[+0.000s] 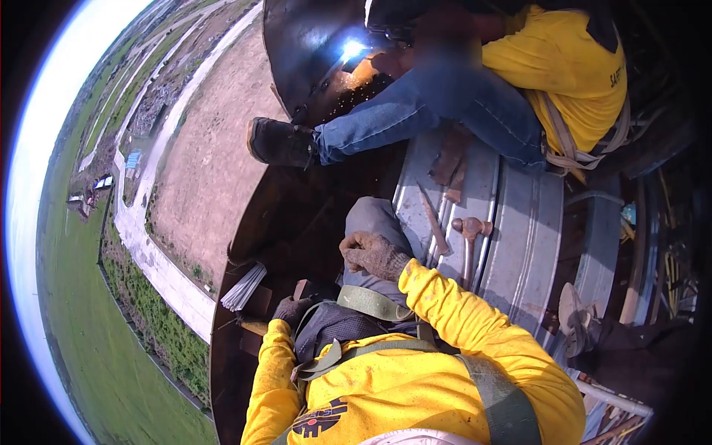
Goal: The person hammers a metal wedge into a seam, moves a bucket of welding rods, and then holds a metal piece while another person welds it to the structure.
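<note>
While our gloved right hand (374,256) rests half open, seemingly empty, at our knee (371,215), we cannot tell our left hand's (293,311) grip near the slender welding rods (243,288), and judge the ball-peen hammer (472,227) on the metal planks (519,237) rigid, head-heavy, best taken by its handle (468,259).

The lower end of the handle of the hammer (469,228) is hidden behind the right sleeve (463,308). Below and left of the hammer, shadow obscures the fingers of the left hand (293,309). Above it, glare (354,50) hides the weld, a blur covers the co-worker's lap (449,67), and the top edge cuts off their head.
</note>
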`<state>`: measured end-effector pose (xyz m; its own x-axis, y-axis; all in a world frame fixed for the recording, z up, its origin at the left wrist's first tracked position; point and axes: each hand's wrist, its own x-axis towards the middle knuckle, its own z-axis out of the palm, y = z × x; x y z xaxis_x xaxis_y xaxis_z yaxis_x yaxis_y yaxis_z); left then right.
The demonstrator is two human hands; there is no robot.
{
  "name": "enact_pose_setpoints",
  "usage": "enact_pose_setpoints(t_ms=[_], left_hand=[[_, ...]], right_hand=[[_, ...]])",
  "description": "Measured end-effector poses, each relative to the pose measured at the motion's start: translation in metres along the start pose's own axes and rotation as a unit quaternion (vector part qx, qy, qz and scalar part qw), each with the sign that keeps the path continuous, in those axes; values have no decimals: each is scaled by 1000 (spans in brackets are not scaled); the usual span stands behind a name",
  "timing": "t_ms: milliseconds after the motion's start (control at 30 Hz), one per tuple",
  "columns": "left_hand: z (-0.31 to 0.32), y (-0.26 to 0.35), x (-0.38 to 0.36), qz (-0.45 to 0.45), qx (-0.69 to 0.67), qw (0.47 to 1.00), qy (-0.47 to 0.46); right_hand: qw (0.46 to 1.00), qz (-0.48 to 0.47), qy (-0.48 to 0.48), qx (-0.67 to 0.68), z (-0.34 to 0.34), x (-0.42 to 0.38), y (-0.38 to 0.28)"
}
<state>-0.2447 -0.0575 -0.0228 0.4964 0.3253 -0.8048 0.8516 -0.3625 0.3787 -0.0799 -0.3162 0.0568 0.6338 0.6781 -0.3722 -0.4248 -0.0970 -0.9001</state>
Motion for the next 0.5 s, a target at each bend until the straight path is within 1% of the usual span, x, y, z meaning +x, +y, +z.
enact_pose_setpoints(t_ms=[133,200,267,300,333,367,400,467,500], left_hand=[[-1,6,-6,-14,0,1000,11],[-1,5,-4,0,49,999,18],[-1,9,-8,-12,33,999,23],[-1,8,-8,-11,23,1000,13],[-2,5,-7,-10,11,1000,5],[2,-10,11,1,19,1000,8],[1,-9,9,1,-10,1000,-2],[0,-6,6,-19,31,999,14],[-2,1,-3,-19,26,999,19]], right_hand=[[1000,7,-6,16,2,-1,-6],[1000,16,9,-13,3,-6,-14],[1000,9,-9,-16,-1,-1,-4],[1000,8,-2,-8,-1,0,-1],[1000,7,4,0,-1,2,2],[1000,10,-3,5,-2,4,5],[1000,6,-12,1,-2,4,4],[1000,13,2,14,-1,2,3],[999,19,-6,39,-2,3,5]])
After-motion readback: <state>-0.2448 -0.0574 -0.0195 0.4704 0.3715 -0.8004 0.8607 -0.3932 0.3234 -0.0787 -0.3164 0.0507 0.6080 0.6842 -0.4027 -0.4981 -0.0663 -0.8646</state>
